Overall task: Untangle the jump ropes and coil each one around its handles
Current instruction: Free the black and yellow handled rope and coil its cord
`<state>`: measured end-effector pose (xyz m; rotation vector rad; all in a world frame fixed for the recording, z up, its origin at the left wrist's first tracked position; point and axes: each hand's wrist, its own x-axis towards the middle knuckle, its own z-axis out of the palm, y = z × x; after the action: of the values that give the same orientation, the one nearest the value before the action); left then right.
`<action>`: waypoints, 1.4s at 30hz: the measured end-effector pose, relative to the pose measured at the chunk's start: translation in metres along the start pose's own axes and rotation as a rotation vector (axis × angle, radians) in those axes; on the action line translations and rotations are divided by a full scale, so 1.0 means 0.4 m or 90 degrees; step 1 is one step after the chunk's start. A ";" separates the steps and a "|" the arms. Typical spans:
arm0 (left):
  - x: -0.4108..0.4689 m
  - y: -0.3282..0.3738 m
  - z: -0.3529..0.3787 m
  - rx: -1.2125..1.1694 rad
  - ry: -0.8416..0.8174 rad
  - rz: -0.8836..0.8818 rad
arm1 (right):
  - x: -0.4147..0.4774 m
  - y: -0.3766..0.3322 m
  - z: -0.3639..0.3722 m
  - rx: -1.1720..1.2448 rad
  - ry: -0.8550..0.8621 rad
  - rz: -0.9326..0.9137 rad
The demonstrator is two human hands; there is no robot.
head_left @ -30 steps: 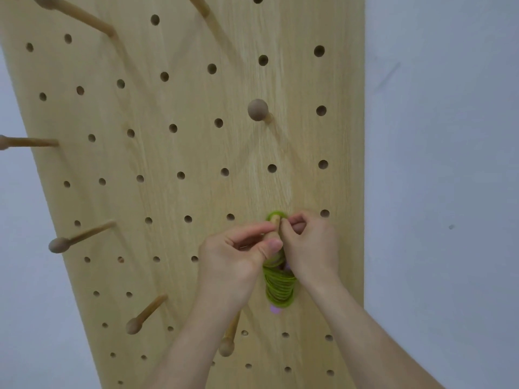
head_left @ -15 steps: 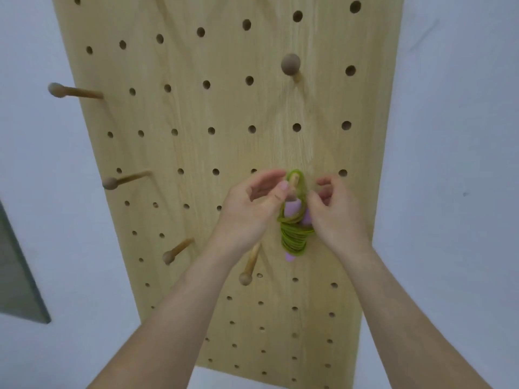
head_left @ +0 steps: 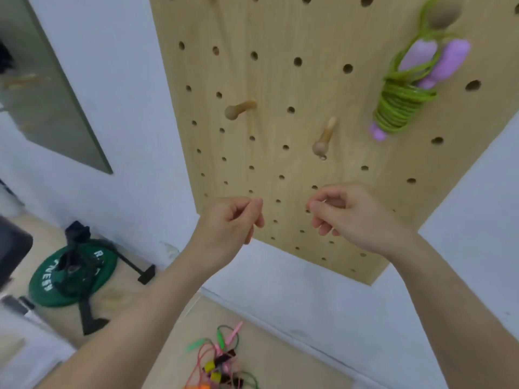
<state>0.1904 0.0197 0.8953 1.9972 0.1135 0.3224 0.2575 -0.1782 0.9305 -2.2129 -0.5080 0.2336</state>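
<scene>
Both hands withdrawn from green rope coil (head_left: 398,108), now left hung on peg (head_left: 445,14) at pegboard (head_left: 280,85) upper right corner. Left hand (head_left: 233,220), right hand (head_left: 351,217): fingers loosely curled, nothing held. Tangled ropes (head_left: 222,366) seen on floor (head_left: 280,360) straight below, judged nearer left hand.

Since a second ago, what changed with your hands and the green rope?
The left hand and right hand let go of the green jump rope and dropped below it, holding nothing. The rope stayed coiled around its purple handles, hanging on the same peg of the pegboard.
</scene>
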 end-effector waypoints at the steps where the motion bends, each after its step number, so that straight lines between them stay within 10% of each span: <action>1: -0.018 -0.052 0.000 0.028 -0.008 -0.025 | 0.005 0.016 0.042 -0.003 -0.028 0.004; 12: -0.355 -0.801 0.135 0.143 -0.116 -0.354 | -0.023 0.532 0.760 -0.026 -0.337 0.236; 26: -0.776 -1.915 0.690 0.160 -0.294 -0.529 | -0.258 1.417 1.669 0.046 -0.397 0.398; 31: -0.812 -2.089 0.831 0.135 -0.312 -0.602 | -0.264 1.576 1.845 0.245 -0.313 0.489; 36: -0.773 -2.104 0.825 -0.115 -0.138 -0.688 | -0.261 1.604 1.907 0.389 -0.336 0.722; 42: -0.710 -2.008 0.732 -0.292 -0.004 -0.709 | -0.212 1.541 1.802 0.533 -0.245 0.725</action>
<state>0.0496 0.0507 0.0059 1.2324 1.0000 -0.3543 0.1136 -0.0651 -0.0038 -1.3778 0.6360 1.2195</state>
